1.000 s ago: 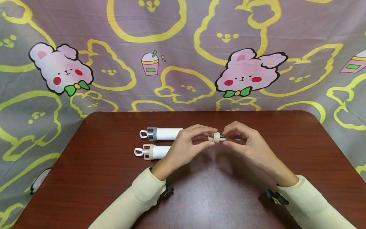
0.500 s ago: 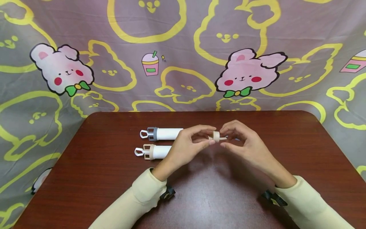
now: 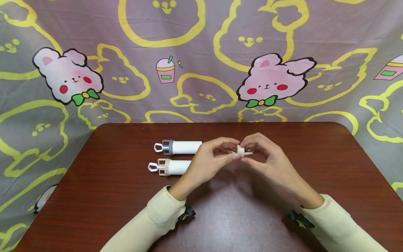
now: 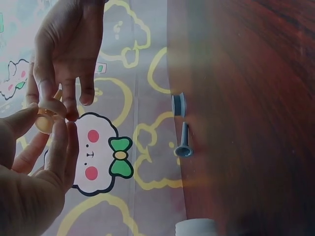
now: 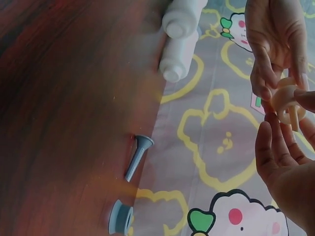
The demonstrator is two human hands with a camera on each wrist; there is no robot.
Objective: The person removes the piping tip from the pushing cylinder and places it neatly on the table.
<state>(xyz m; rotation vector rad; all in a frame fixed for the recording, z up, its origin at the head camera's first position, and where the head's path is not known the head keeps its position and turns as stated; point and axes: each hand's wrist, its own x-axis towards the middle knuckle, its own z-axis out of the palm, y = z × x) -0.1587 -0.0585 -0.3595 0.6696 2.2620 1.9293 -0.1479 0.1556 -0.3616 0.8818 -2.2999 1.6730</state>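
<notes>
Behind the dark wooden surface (image 3: 104, 196) hangs a grey cloth (image 3: 201, 59) printed with pink rabbits and yellow outlines. Over the middle of that surface, lifted clear of the wood, I hold a small beige ring cap (image 3: 240, 151) with a thin beige nozzle (image 3: 248, 153) seated in it. My left hand (image 3: 209, 161) pinches the ring between thumb and forefinger; my right hand (image 3: 267, 157) pinches the nozzle end with curled fingertips, so both hands meet on the one piece and neither is nearer than the other. The long axis of the piece runs left to right, ring toward my left hand, nozzle tip toward my right; any pull or twist, I judge, would have to follow that line.

Just left of my left hand lie two white tubes, parallel to each other and to the surface's far edge: the nearer one with a beige collar (image 3: 170, 167), the farther one with a grey collar (image 3: 178, 147), both with their looped handles toward the left edge. Beyond my hands, toward the far edge, a grey nozzle (image 5: 137, 157) and a grey ring cap (image 5: 120, 217) lie apart on the wood.
</notes>
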